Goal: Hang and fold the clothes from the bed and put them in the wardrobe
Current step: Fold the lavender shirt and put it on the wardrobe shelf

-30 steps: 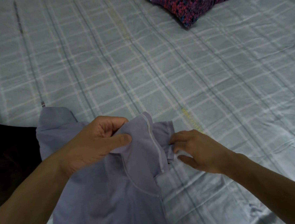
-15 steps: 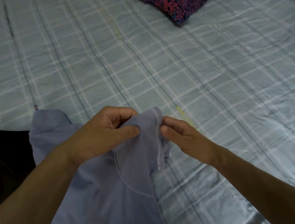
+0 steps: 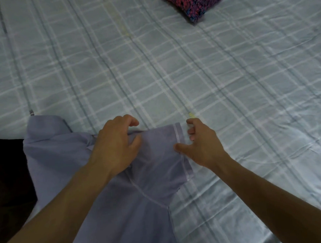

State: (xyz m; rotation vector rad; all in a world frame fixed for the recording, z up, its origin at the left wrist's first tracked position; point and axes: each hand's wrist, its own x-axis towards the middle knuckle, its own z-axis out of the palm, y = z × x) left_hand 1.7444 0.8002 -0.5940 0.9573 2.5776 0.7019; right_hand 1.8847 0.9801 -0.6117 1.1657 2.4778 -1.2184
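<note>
Since the earlier frames, both hands had lowered the lilac shirt (image 3: 144, 192) sleeve (image 3: 162, 150) from a raised pinch down onto the bed sheet (image 3: 228, 85). Left hand (image 3: 116, 143) lay on the shirt near the shoulder, fingers loosely curled, fingertips touching fabric at the sleeve's upper edge; no clear pinch seen. Right hand (image 3: 201, 143) sat at the sleeve hem, thumb pressed on the white-stitched edge, remaining fingers bent just beside the cloth, grasping nothing visible. Shirt spread flat at near edge of bed, collar end toward left. Patterned pillow (image 3: 193, 4) lay at far end, well apart. Dark garment (image 3: 9, 174) lay at left, touching shirt.
</note>
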